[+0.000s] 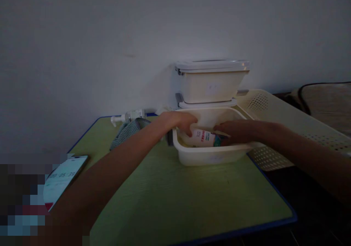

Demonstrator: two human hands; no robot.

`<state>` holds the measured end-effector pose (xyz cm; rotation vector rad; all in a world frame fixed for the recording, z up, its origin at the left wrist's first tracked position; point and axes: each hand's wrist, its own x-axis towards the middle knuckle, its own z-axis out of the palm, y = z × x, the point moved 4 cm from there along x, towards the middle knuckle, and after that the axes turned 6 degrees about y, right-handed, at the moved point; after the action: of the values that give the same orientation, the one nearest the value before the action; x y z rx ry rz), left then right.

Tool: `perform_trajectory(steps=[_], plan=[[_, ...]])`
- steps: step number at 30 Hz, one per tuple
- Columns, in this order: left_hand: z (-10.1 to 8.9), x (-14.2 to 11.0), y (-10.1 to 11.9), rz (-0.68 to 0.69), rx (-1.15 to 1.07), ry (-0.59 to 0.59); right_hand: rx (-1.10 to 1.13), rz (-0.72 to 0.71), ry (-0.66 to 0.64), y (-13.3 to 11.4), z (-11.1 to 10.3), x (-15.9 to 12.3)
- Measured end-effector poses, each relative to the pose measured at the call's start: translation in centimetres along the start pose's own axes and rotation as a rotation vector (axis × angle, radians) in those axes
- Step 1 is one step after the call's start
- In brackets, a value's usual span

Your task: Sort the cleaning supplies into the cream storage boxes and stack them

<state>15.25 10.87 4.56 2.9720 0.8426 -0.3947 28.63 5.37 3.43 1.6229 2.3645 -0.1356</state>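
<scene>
Both hands reach into a white plastic storage bin [211,159] on the table. A white packet with red print and a green end [203,136] lies tilted inside it. My left hand [184,121] is over the bin's left side, its thumb and fingers apart close to the packet's left end; whether it touches the packet is unclear. At the packet's green end, my right hand [234,131] has its fingers curled round it, partly hidden by the packet and dim light.
Behind the bin stands a lidded storage box [211,87] on another lid. A perforated cream basket [279,114] is at the right. On the green table [192,202], a grey cloth [128,131], a pump bottle [131,115] and a phone [64,180] lie to the left.
</scene>
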Motion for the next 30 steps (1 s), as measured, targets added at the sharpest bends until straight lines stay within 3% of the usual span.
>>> perform_trajectory(steps=[5,7,10,14,17,19,24,30], plan=[[-2.8,-4.5,-3.2,-0.029,-0.052,0.436,-0.254,0.058,0.344,-1.4,-3.8,-0.9],[-3.4,-7.2,-4.7,-0.072,-0.086,0.572,-0.272,0.056,0.506,-3.2,-5.4,-1.4],[-2.6,-10.9,-6.9,-0.161,-0.154,0.673,-0.217,0.019,0.675,-7.3,-7.2,-1.9],[1.3,-14.2,-9.2,-0.267,-0.228,0.690,-0.140,-0.190,0.760,-14.3,-6.8,-1.3],[5.7,-15.4,-11.1,-0.391,-0.325,0.796,-0.058,-0.333,0.760,-18.6,-4.5,0.3],[8.8,-15.9,-12.3,-0.491,-0.374,0.866,0.006,-0.370,0.690,-20.4,-2.3,2.1],[14.8,-16.1,-13.7,-0.661,-0.400,0.970,0.160,-0.293,0.621,-21.1,1.7,6.7],[17.8,-15.4,-13.3,-0.664,-0.412,1.016,0.249,-0.173,0.646,-19.7,4.5,10.4]])
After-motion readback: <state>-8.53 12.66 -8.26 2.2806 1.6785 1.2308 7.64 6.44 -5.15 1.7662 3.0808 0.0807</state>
